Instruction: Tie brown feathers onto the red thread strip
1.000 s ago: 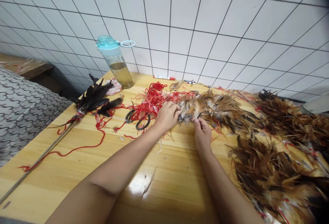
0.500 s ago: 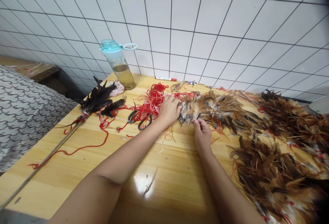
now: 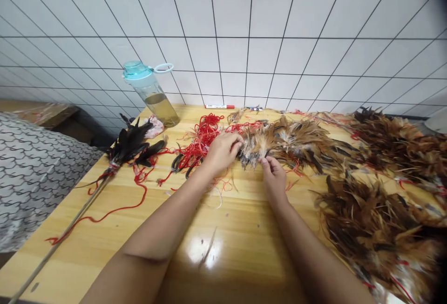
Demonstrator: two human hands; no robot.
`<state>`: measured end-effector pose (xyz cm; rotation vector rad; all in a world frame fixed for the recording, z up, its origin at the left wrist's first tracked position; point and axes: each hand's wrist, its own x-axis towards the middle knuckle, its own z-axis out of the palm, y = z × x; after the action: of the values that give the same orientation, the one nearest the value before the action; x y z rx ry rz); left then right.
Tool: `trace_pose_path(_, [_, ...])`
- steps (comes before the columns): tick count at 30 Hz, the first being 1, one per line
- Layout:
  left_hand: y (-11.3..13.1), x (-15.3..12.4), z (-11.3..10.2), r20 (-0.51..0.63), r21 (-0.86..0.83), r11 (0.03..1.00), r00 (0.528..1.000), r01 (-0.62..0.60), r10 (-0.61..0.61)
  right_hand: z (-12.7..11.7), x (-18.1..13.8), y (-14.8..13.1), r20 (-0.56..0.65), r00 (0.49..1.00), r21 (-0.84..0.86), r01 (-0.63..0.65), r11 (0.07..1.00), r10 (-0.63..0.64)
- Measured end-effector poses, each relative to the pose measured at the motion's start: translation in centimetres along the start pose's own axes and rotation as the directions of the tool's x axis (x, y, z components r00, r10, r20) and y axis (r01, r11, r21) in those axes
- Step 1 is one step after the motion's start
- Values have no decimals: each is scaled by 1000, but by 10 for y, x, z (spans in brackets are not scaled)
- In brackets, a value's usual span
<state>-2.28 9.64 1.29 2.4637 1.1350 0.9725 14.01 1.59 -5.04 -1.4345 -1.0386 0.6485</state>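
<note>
A long bundle of brown and grey feathers (image 3: 296, 138) lies across the middle of the table. At its left end my left hand (image 3: 223, 151) has its fingers curled closed against the feathers; what is between the fingertips is hidden. My right hand (image 3: 274, 176) pinches the tip of a pale feather at the bundle's near edge. Beside my left hand spreads a tangle of red string (image 3: 206, 134). Scissors with dark handles (image 3: 178, 162) lie partly under that string, behind my left forearm.
To the left, black feathers (image 3: 127, 145) are tied onto a long stick (image 3: 66, 229). A water bottle (image 3: 153, 94) and a red-and-white marker (image 3: 219, 106) stand and lie near the tiled wall (image 3: 230, 52). More brown feather bundles (image 3: 377, 229) cover the right side.
My left hand has shifted slightly left, its fingers drawn closer together at the bundle's end. My right hand keeps its pinch at the near edge. The view has tilted a little.
</note>
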Motion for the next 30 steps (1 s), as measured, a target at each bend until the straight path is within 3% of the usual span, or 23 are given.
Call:
trace_pose_path(5, [10, -9, -1, 45, 97, 969, 973, -229, 225, -2, -1, -2, 20, 999, 18, -43, 999, 42])
trace_pose_path(9, [10, -11, 6, 70, 169, 930, 945, -326, 318, -3, -2, -7, 74, 993, 49, -94, 994, 90])
trace_pose_path(22, [18, -17, 11, 91, 243, 877, 910, -415, 405, 0, -4, -14, 223, 961, 167, -205, 964, 166])
trace_pose_path(26, [14, -15, 9, 15, 196, 922, 941, -335, 339, -1, -2, -16, 223, 960, 195, -216, 957, 171])
trace_pose_path(28, [5, -13, 7, -103, 190, 962, 971, -194, 216, -2, -2, -16, 198, 965, 180, -208, 962, 171])
trace_pose_path(30, [-7, -12, 5, -225, 174, 984, 972, -28, 67, -2, 0, -15, 163, 975, 149, -176, 973, 152])
